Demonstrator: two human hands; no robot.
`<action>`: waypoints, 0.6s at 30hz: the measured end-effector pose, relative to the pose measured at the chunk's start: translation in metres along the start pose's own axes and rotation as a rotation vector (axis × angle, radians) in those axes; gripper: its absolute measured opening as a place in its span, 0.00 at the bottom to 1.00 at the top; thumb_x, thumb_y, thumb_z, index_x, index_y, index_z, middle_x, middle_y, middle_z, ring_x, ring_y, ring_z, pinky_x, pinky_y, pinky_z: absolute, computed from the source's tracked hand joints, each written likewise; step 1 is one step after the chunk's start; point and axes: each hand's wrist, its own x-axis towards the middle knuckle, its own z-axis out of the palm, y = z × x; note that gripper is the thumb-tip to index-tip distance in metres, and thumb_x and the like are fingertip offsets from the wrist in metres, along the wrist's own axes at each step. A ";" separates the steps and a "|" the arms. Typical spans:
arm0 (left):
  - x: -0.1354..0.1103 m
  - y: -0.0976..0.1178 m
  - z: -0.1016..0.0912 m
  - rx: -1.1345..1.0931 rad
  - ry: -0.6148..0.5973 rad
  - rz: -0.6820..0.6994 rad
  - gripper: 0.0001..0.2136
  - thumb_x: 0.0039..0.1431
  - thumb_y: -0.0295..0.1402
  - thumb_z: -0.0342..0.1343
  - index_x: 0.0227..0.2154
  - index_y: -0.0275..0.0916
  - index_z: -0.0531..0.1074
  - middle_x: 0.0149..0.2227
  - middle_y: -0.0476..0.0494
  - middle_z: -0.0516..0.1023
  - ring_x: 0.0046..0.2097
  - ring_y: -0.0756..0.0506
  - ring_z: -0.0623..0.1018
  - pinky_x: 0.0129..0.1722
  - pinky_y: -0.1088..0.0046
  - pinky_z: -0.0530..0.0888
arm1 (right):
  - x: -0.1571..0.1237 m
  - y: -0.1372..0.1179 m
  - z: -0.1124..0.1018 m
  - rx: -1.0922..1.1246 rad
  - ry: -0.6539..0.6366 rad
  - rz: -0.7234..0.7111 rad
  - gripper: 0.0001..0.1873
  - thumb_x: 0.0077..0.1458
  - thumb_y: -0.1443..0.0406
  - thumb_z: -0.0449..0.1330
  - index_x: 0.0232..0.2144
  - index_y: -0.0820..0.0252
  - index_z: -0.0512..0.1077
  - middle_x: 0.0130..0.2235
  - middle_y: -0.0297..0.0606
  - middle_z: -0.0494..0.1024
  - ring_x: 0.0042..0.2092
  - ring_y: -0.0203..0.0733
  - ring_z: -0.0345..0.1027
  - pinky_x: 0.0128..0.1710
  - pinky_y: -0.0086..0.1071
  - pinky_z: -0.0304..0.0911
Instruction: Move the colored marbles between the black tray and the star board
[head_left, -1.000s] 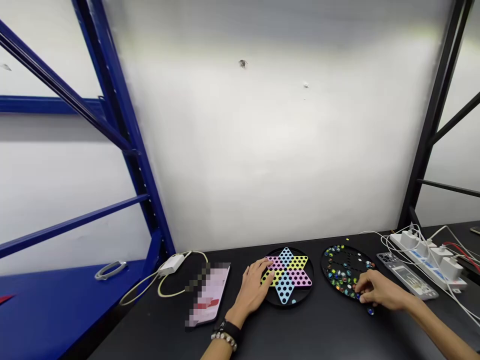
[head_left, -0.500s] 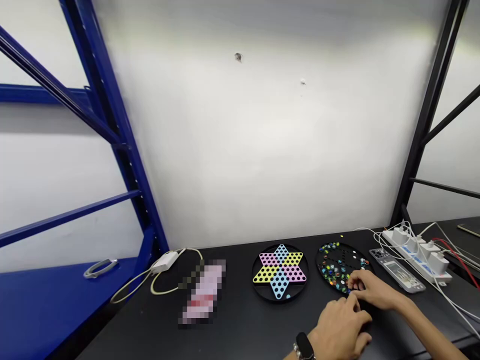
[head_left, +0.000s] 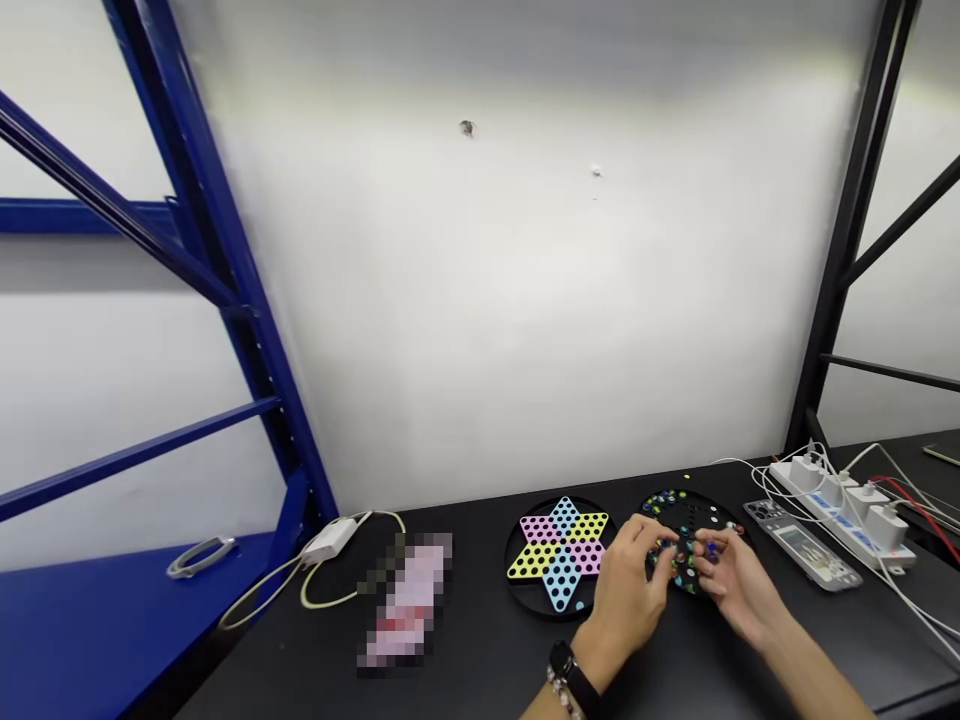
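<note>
A blue marble point(head_left: 712, 548) sits between the thumb and fingers of your right hand point(head_left: 739, 588). Beneath your hands, the round black tray point(head_left: 699, 503) lies flat; multicoloured marbles point(head_left: 679, 578) rest loose in it, some between your hands.

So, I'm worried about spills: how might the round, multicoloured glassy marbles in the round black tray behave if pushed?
The multicoloured glassy marbles will probably roll readily, being round and scattered across the round black tray. Their shiny surfaces suggest they may feel slippery. Where they crowd together, one push could nudge several.
</note>
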 end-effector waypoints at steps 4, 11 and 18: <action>-0.002 0.003 -0.002 0.030 -0.105 0.058 0.11 0.60 0.28 0.55 0.44 0.47 0.75 0.46 0.48 0.77 0.47 0.44 0.74 0.51 0.64 0.71 | -0.010 0.046 0.037 0.295 0.050 0.153 0.13 0.48 0.57 0.65 0.32 0.55 0.66 0.24 0.28 0.70 0.18 0.28 0.56 0.12 0.19 0.48; 0.009 -0.028 -0.012 0.074 0.011 -0.031 0.13 0.66 0.28 0.44 0.44 0.43 0.74 0.44 0.44 0.77 0.48 0.44 0.75 0.51 0.64 0.72 | -0.016 0.050 0.034 0.501 -0.018 0.170 0.09 0.50 0.60 0.64 0.29 0.58 0.68 0.24 0.29 0.68 0.18 0.25 0.50 0.11 0.17 0.45; 0.034 -0.046 0.027 0.511 -0.353 -0.059 0.09 0.61 0.31 0.54 0.39 0.44 0.78 0.43 0.40 0.78 0.47 0.38 0.77 0.45 0.60 0.73 | -0.005 0.032 0.002 0.466 -0.022 0.127 0.11 0.55 0.57 0.56 0.34 0.57 0.71 0.29 0.37 0.72 0.24 0.33 0.63 0.14 0.22 0.58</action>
